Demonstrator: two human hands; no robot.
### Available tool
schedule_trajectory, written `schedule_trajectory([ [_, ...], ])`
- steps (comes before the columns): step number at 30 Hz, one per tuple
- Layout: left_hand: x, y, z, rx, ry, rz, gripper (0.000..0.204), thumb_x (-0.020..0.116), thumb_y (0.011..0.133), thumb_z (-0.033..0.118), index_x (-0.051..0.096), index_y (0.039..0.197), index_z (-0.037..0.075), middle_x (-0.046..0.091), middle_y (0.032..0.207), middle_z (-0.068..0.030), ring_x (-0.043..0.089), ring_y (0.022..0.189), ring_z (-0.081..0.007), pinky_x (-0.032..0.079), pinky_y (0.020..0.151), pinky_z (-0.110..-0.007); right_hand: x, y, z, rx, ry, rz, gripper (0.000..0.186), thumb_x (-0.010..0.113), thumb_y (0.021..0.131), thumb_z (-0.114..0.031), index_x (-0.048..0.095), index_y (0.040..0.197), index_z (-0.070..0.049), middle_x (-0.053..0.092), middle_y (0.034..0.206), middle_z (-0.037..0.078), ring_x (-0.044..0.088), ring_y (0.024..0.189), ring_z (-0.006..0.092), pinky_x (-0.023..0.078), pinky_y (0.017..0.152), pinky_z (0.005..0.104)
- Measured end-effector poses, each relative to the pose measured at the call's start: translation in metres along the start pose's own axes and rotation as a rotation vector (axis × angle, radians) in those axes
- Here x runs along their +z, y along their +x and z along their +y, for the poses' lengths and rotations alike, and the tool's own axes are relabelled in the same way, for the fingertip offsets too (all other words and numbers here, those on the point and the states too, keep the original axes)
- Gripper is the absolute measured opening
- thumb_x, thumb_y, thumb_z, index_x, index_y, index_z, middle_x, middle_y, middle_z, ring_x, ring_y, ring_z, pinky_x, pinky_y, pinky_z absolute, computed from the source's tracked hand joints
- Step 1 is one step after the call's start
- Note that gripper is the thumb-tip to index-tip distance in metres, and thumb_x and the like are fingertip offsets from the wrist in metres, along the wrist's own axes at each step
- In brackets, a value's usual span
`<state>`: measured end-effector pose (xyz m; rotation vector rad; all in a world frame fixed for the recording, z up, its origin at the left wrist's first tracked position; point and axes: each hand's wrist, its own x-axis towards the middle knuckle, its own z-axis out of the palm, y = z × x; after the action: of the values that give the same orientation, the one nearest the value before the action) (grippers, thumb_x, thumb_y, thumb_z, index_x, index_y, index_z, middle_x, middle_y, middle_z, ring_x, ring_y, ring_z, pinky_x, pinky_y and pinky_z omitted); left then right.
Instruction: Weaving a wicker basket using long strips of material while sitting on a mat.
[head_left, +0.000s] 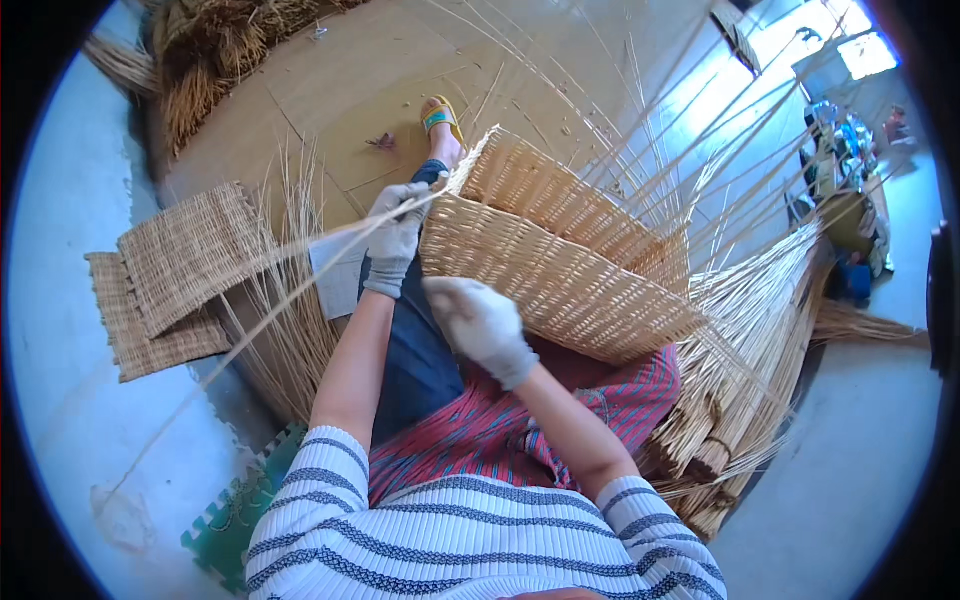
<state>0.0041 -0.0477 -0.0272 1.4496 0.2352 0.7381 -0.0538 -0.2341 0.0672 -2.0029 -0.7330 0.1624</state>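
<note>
A rectangular woven basket [545,275] of pale strands rests tilted over my lap, with long loose strands fanning from its right side. My left hand [398,230], in a whitish knit glove, grips pale strands at the basket's upper left corner, where long strands trail down to the left. My gloved right hand [475,325] is lower, beside the basket's front face. Motion smears its fingers, so I cannot tell whether it holds anything. Beneath are a red striped cloth [625,395] and my sandalled foot [440,120] beyond the corner.
Two woven mats [185,250] lie at the left beside loose reeds [280,350]. A large reed bundle [740,360] is at the right, darker straw heaps [200,70] at the upper left. Assorted objects [835,190] line the upper right, and green foam matting [215,540] is at lower left.
</note>
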Motion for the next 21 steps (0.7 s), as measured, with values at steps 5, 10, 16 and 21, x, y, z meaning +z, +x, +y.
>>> schedule_trajectory([
  [5,-0.024,0.007,0.009,-0.192,-0.019,-0.242,0.016,0.071,0.092,0.001,0.070,0.108,0.002,0.070,0.105,-0.0055,0.064,0.095,-0.0120,0.053,0.087,-0.028,0.039,0.069,-0.047,-0.146,-0.331,-0.092,0.024,0.071,0.086,-0.025,0.071,0.109,-0.016,0.066,0.085,0.009,0.067,0.078,0.0311,0.053,0.067,0.0439],
  [10,-0.043,0.085,0.017,-0.446,-0.169,-0.851,0.047,0.064,0.087,-0.008,0.063,0.132,0.005,0.064,0.110,-0.0009,0.059,0.098,-0.0087,0.049,0.090,-0.026,0.044,0.057,-0.040,-0.259,-0.371,0.020,0.014,0.071,0.086,-0.022,0.065,0.096,-0.014,0.059,0.079,0.006,0.062,0.074,0.0283,0.049,0.065,0.0427],
  [16,-0.017,0.103,0.008,-0.266,0.068,-1.072,0.031,0.069,0.090,0.000,0.068,0.120,0.011,0.062,0.102,0.0023,0.056,0.093,-0.0101,0.049,0.089,-0.028,0.000,0.003,0.014,-0.050,0.173,0.317,0.036,0.064,0.084,0.006,0.069,0.118,-0.006,0.070,0.100,0.004,0.066,0.088,0.0174,0.054,0.078,0.0302],
  [21,-0.001,0.060,0.001,-0.436,0.036,-0.715,0.022,0.078,0.088,0.011,0.065,0.106,0.010,0.059,0.094,0.0041,0.054,0.089,-0.0069,0.046,0.081,-0.023,-0.057,0.006,0.079,0.615,0.567,0.890,0.023,0.065,0.101,-0.027,0.066,0.116,-0.009,0.067,0.095,-0.004,0.058,0.078,0.0056,0.042,0.057,0.0212],
])
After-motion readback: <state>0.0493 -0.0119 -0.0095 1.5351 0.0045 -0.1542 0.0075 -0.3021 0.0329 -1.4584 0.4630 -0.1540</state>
